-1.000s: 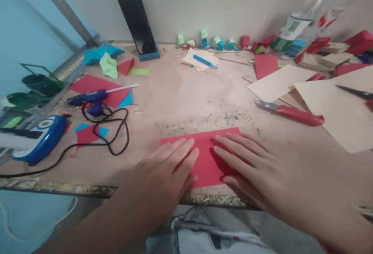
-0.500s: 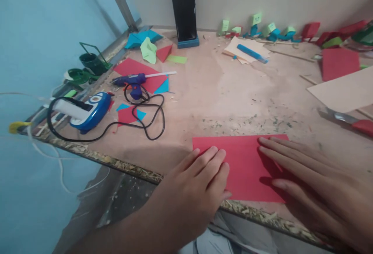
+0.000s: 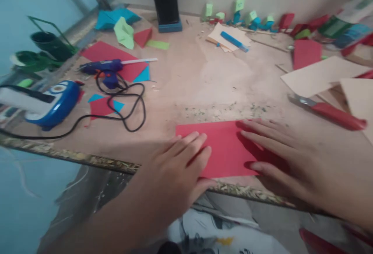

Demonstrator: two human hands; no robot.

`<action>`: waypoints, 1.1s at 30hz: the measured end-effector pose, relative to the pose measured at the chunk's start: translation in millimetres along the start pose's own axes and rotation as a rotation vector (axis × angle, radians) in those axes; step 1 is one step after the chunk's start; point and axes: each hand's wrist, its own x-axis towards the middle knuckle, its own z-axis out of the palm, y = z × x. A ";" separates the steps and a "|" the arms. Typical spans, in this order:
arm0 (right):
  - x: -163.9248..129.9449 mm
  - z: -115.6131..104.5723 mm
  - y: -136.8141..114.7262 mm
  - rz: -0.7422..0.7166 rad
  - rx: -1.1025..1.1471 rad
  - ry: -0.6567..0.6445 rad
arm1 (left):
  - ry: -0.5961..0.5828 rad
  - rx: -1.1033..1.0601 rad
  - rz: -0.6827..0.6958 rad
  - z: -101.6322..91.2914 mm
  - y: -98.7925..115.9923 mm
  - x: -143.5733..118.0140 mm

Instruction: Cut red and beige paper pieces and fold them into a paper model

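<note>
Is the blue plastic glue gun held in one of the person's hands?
No, the blue plastic glue gun lies partly on red paper, away from the left hand and right hand.

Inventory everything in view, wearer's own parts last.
Table: one, brown, centre
Red sheet: one, red, near edge
Paper pieces: several, red, blue, green, left and right
Glue gun: one, blue, left
Cord: one, black, left
Device: one, blue and white, far left
Containers: two, green, far left
Phone: one, black, rear
Phone stand: one, blue, rear
Paper figures: several, green, blue, red, rear
Pen: one, blue, rear centre
Hand tool: one, red handle, right
Cream sheets: several, cream, right and rear
Bottles: count unclear, partly green, far right
Shavings: many, green, centre
Left hand: one, bare, on red sheet
Right hand: one, bare, over red sheet
</note>
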 end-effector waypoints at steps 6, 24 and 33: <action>-6.0 -19.9 1.2 -0.007 -0.026 -0.111 | -0.091 0.085 0.039 -9.5 -8.8 16.4; 6.4 -57.9 -26.4 0.528 0.948 0.339 | -0.127 -0.360 -0.177 -94.0 -29.0 74.6; 4.5 -38.0 -37.5 0.500 0.961 0.280 | -0.277 -0.490 -0.054 -87.3 -0.1 104.5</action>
